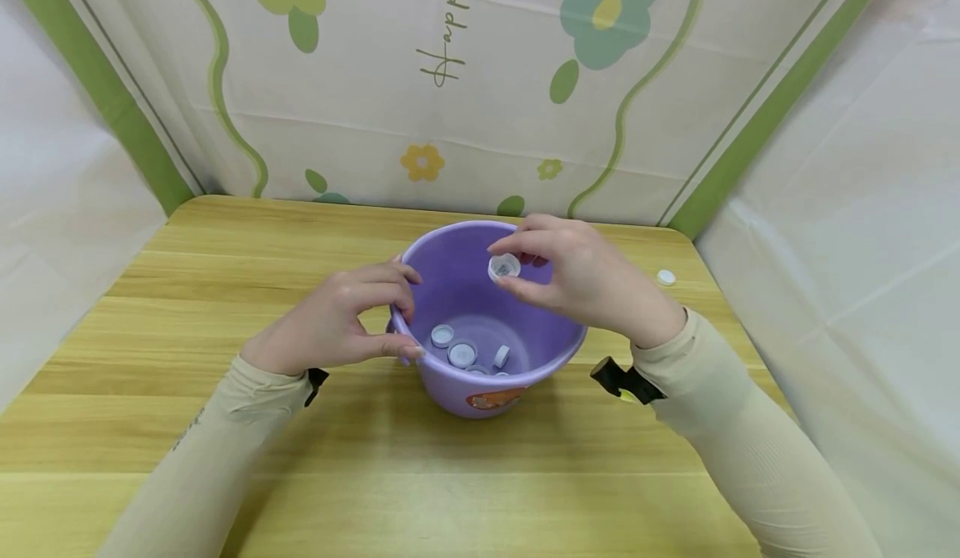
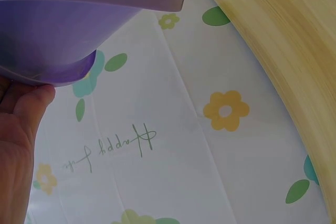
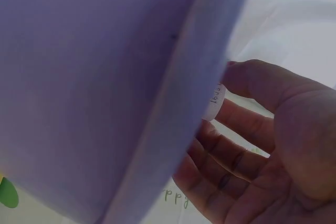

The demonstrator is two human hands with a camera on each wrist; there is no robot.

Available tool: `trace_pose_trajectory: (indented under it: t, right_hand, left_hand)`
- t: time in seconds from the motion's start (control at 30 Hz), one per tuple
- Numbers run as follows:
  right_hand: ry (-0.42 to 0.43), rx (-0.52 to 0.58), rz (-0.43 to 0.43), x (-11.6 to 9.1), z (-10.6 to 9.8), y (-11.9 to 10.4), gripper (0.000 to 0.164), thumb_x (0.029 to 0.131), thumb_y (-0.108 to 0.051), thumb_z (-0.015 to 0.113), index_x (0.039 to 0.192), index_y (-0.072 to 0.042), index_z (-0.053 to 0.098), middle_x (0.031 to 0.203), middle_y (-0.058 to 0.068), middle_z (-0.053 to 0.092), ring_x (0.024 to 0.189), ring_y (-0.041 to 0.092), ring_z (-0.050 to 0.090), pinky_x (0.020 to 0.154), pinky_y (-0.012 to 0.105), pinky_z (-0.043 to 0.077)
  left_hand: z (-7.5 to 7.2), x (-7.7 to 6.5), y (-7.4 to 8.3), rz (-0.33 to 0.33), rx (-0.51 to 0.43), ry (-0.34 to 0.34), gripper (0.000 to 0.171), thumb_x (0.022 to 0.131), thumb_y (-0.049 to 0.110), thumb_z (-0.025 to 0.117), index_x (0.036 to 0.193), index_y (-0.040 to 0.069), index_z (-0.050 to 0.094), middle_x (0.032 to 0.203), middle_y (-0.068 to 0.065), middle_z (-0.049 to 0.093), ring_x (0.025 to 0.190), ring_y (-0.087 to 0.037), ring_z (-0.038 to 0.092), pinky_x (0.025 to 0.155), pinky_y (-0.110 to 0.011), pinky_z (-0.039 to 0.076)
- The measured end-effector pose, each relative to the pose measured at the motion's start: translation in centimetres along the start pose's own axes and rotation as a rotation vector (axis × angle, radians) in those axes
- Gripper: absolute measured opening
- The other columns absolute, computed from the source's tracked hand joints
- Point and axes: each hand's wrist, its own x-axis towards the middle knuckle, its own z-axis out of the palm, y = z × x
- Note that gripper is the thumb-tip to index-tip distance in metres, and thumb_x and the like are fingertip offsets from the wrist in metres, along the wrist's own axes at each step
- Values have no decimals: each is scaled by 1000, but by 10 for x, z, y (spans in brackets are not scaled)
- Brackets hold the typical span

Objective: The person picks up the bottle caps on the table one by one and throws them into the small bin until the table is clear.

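Observation:
A purple plastic bucket (image 1: 450,391) stands on the wooden table. My left hand (image 1: 348,312) grips its left rim, thumb at the near side and fingers over the edge. Between thumb and fingers of my right hand (image 1: 581,274), a white bottle cap (image 1: 504,268) is pinched over the bucket's opening, its hollow side showing. Small printed marks show on the side of that cap (image 3: 214,100) in the right wrist view, where the bucket rim (image 3: 178,87) partly covers it. Several white caps (image 1: 462,355) lie on the bucket's floor, some partly hidden by the near wall.
One more white cap (image 1: 665,277) lies on the table (image 1: 187,291) at the far right. A white curtain (image 1: 360,108) with printed flowers hangs behind the table, and plain white sheets (image 1: 847,233) flank both sides.

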Motion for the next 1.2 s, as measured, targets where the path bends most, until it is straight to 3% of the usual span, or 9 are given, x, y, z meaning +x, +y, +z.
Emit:
trace_pose_trajectory:
  t: [0.33, 0.6, 0.87, 1.2]
  right_hand:
    - [-38, 2, 42, 3, 3, 5, 25, 86, -20, 79, 108, -8, 74, 91, 0, 63, 81, 15, 59, 67, 31, 53]
    - [-69, -9, 52, 4, 7, 8, 26, 86, -22, 79, 109, -8, 74, 94, -1, 63, 77, 15, 56, 62, 26, 50]
    - [-85, 19, 55, 7, 11, 11, 26, 86, -19, 79, 109, -8, 73, 98, 0, 65, 81, 16, 58, 66, 27, 52]
    - [-150, 15, 86, 6, 13, 13, 37, 85, -33, 80, 113, -9, 73, 101, -1, 64, 85, 13, 57, 72, 27, 52]
  left_hand:
    - [1, 0, -1, 1, 0, 1, 34, 81, 43, 79, 85, 14, 62, 94, 6, 61, 112, -23, 59, 113, -49, 40]
    - [0, 0, 0, -7, -1, 1, 37, 84, 49, 74, 85, 13, 63, 94, 6, 62, 112, -24, 60, 114, -48, 39]
    - [1, 0, 0, -5, 0, 2, 38, 84, 49, 73, 85, 13, 63, 94, 6, 62, 111, -24, 60, 114, -49, 39]
    - [1, 0, -1, -17, -13, -10, 37, 84, 50, 73, 85, 14, 63, 94, 7, 62, 113, -24, 59, 114, -49, 39]
